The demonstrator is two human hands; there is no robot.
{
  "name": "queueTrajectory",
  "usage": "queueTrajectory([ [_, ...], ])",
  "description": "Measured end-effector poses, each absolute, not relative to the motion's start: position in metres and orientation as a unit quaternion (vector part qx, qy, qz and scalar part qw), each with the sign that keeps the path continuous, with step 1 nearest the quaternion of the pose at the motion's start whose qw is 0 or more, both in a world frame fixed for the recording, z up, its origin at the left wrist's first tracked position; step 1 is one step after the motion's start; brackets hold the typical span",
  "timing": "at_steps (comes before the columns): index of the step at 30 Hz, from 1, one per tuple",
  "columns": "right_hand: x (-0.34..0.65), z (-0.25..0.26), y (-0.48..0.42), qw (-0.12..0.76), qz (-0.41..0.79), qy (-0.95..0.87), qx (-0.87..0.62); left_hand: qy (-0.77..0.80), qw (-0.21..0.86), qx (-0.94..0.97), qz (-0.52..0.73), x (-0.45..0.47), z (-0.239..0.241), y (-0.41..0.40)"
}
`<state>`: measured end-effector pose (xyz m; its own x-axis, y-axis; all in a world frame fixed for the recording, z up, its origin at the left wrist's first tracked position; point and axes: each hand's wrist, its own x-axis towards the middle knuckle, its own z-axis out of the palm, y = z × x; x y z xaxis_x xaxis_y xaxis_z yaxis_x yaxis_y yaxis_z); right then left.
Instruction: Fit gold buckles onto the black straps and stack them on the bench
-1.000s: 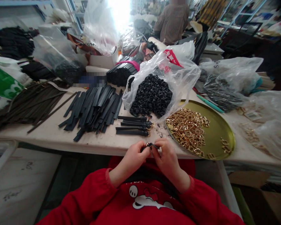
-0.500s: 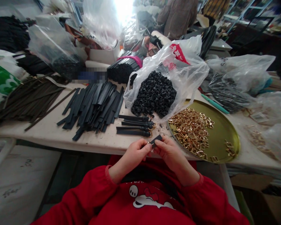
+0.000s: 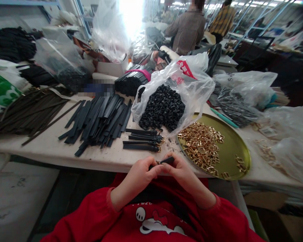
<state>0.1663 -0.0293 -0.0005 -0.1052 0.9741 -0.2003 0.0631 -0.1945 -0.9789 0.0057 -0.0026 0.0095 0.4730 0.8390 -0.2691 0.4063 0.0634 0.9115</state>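
Both hands meet at the table's near edge, pinched on one short black strap with a small gold buckle at its left end. My left hand grips the buckle end, and my right hand holds the strap's right part. Just beyond them lie three finished black straps with gold buckles. A round gold tray holding a heap of gold buckles sits to the right. A clear bag of black loops stands behind.
A fan of loose black strips lies left of centre, with dark brown strips further left. Plastic bags crowd the right and back. Two people stand at the far end. A teal pen lies by the tray.
The hands have stayed together on the strap, turning it slightly; the strap's free end now points right. The camera view tilted up and down a little.
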Motion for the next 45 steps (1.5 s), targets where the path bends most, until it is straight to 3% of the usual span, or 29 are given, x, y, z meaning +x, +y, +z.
queueTrajectory([
  [6, 0.184, 0.010, 0.003, 0.314, 0.576, -0.587, -0.474, 0.442, 0.610, 0.623, 0.209, 0.006, 0.006, 0.013],
  [8, 0.196, 0.007, 0.032, 0.336, 0.490, -0.618, -0.515, 0.449, 0.601, 0.625, 0.215, 0.004, 0.002, 0.020],
  [10, 0.204, -0.001, 0.064, 0.345, 0.311, -0.666, -0.583, 0.475, 0.596, 0.604, 0.234, 0.002, -0.002, 0.026],
  [12, 0.206, -0.013, 0.092, 0.269, 0.178, -0.724, -0.610, 0.488, 0.600, 0.583, 0.250, 0.001, -0.005, 0.031],
  [15, 0.204, -0.029, 0.118, 0.166, 0.110, -0.758, -0.621, 0.495, 0.601, 0.573, 0.256, -0.002, -0.008, 0.037],
  [17, 0.204, -0.034, 0.124, 0.153, 0.107, -0.760, -0.623, 0.505, 0.595, 0.569, 0.259, -0.003, -0.009, 0.040],
  [21, 0.205, -0.026, 0.109, 0.265, 0.200, -0.699, -0.634, 0.518, 0.576, 0.565, 0.285, -0.001, -0.007, 0.045],
  [25, 0.191, -0.010, 0.063, 0.436, 0.523, -0.475, -0.557, 0.517, 0.553, 0.562, 0.333, 0.008, 0.001, 0.043],
  [27, 0.179, -0.006, 0.037, 0.494, 0.604, -0.365, -0.508, 0.507, 0.540, 0.581, 0.337, 0.013, 0.006, 0.036],
  [31, 0.166, -0.001, 0.001, 0.540, 0.597, -0.333, -0.491, 0.482, 0.528, 0.632, 0.298, 0.015, 0.018, 0.016],
  [37, 0.171, 0.007, -0.037, 0.478, 0.575, -0.460, -0.479, 0.449, 0.493, 0.710, 0.228, 0.009, 0.035, -0.019],
  [45, 0.161, 0.018, -0.083, 0.524, 0.623, -0.398, -0.423, 0.429, 0.500, 0.691, 0.298, 0.008, 0.040, -0.059],
])
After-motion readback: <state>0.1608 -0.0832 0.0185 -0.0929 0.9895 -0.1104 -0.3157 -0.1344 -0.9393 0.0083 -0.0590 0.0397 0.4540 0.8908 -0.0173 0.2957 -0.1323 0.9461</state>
